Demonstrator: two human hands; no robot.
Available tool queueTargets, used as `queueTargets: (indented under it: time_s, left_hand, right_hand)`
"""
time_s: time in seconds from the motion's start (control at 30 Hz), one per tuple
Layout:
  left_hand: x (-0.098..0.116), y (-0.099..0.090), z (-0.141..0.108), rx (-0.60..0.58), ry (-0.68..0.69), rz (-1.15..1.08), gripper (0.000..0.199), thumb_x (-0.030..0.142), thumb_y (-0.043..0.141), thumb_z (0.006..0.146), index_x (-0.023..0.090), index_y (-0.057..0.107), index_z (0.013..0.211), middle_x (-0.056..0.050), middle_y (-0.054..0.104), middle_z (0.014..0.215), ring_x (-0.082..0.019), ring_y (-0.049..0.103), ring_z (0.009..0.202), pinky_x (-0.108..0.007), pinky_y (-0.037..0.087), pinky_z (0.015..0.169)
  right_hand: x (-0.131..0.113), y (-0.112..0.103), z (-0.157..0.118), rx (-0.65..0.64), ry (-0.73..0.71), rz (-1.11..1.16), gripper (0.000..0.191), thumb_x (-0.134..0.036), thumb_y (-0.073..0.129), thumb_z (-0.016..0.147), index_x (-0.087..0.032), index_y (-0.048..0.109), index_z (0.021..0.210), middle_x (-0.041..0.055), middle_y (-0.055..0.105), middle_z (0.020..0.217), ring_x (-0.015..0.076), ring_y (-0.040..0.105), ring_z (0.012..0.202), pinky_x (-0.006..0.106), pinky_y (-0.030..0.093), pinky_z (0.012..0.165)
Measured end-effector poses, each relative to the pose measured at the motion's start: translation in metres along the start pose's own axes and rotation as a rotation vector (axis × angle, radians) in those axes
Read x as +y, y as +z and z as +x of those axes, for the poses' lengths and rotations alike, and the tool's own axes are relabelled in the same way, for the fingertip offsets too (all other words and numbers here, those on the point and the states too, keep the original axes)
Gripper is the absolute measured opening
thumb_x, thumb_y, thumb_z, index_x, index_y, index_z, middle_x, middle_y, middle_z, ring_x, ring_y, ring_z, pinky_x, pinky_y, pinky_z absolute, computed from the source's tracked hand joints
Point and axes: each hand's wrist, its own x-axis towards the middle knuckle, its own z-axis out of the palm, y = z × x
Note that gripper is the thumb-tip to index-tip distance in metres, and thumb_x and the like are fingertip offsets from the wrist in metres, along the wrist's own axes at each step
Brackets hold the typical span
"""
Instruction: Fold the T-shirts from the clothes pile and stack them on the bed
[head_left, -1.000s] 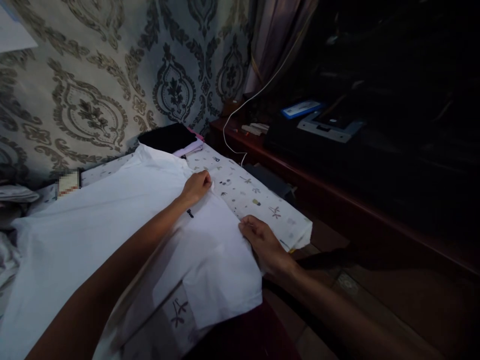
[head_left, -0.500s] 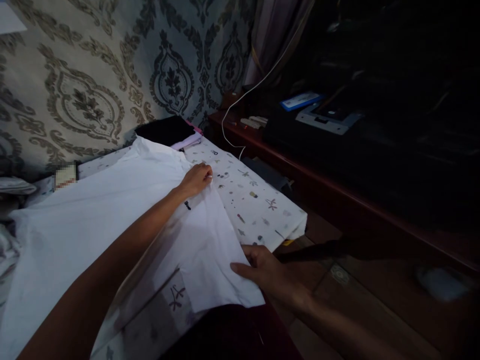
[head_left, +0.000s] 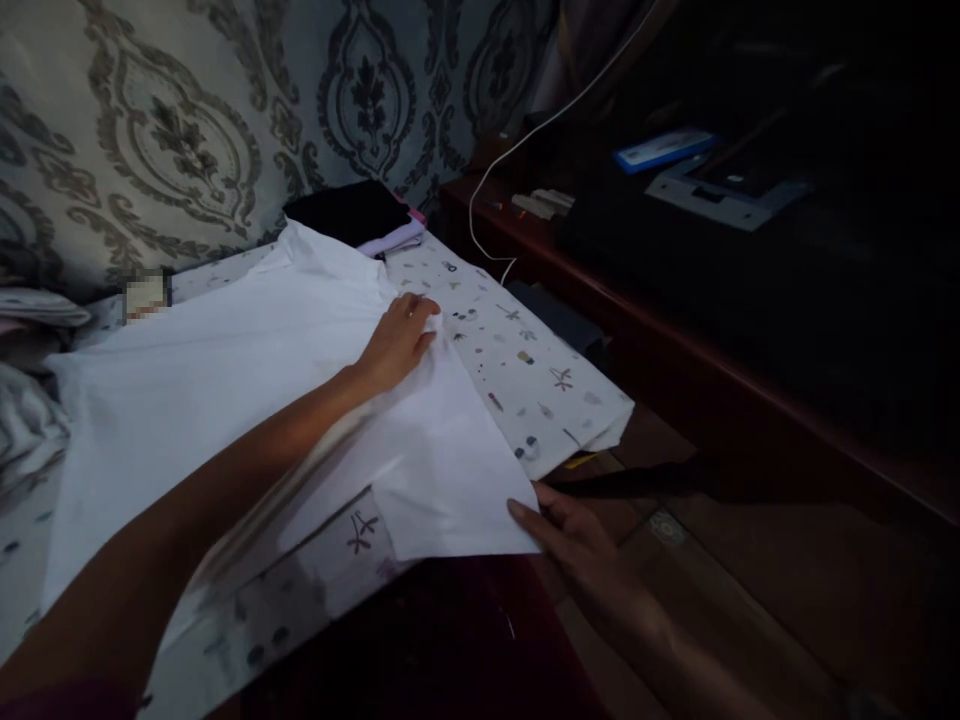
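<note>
A white garment (head_left: 225, 330) lies spread over a surface covered in a printed sheet (head_left: 559, 415), its near right corner jutting out past the surface's near edge. The left hand (head_left: 397, 345) rests on the garment toward the surface's right edge, fingers bent over the fabric's border; whether they pinch it I cannot tell. The right hand (head_left: 574, 530) is clamped on the jutting corner, thumb on top and fingers underneath, beyond the near edge.

At the surface's far right corner, against a patterned wall (head_left: 367, 90), a folded black cloth (head_left: 349, 210) sits on top of a lilac cloth (head_left: 394, 240), with a bit of pink cloth (head_left: 417, 215) showing beside it. A small pixelated item (head_left: 146, 297) stands along the far edge, and rumpled cloth (head_left: 30, 430) lies at the left.

Beside the surface's right edge runs a reddish-brown desk (head_left: 645, 315). A blue-and-white item (head_left: 664, 150) and a silvery item (head_left: 709, 200) lie on its dark top, pale objects (head_left: 544, 203) near its left corner, and a white cable (head_left: 480, 190) trails past that corner.
</note>
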Motion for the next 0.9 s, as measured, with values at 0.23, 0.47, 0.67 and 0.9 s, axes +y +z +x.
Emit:
queueTargets:
  time_s: [0.23,0.47,0.67,0.9]
  left_hand:
    - [0.089,-0.032,-0.146,-0.220,0.156,-0.141,0.018,0.029,0.052,0.097,0.023,0.058,0.113,-0.011,0.061,0.127,-0.025,0.056,0.114,-0.044,0.050,0.099]
    - [0.113,-0.055,-0.219,-0.271,0.103,-0.264,0.021,0.018,0.050,0.098,0.024,0.057,0.118,-0.006,0.069,0.113,-0.016,0.064,0.102,-0.027,0.055,0.090]
    - [0.090,-0.042,-0.234,-0.118,0.058,0.214,0.026,0.029,0.049,0.100,0.018,0.051,0.123,-0.012,0.065,0.109,-0.024,0.061,0.094,-0.039,0.055,0.077]
    - [0.111,-0.023,-0.206,-0.191,0.277,0.307,0.010,0.018,0.054,0.094,0.018,0.056,0.103,-0.007,0.067,0.091,-0.021,0.059,0.078,-0.036,0.052,0.070]
  right_hand:
    - [0.014,-0.002,0.002,-0.018,0.064,0.033,0.047,-0.055,0.085,0.068,-0.018,0.077,0.096,-0.0003,0.062,0.064,0.0113,0.046,0.053,0.025,0.037,0.053]
    - [0.027,0.002,0.005,0.039,0.152,0.031,0.044,-0.060,0.085,0.064,-0.018,0.072,0.067,0.0008,0.057,0.051,0.0133,0.047,0.047,0.026,0.037,0.047]
    - [0.024,0.017,0.001,0.114,0.179,0.007,0.037,-0.046,0.090,0.058,-0.020,0.075,0.078,0.0080,0.075,0.074,0.0272,0.070,0.068,0.039,0.056,0.065]
    - [0.013,0.006,-0.007,0.065,0.099,0.071,0.029,-0.045,0.088,0.063,-0.023,0.070,0.072,0.0044,0.066,0.062,0.0235,0.063,0.058,0.037,0.055,0.054]
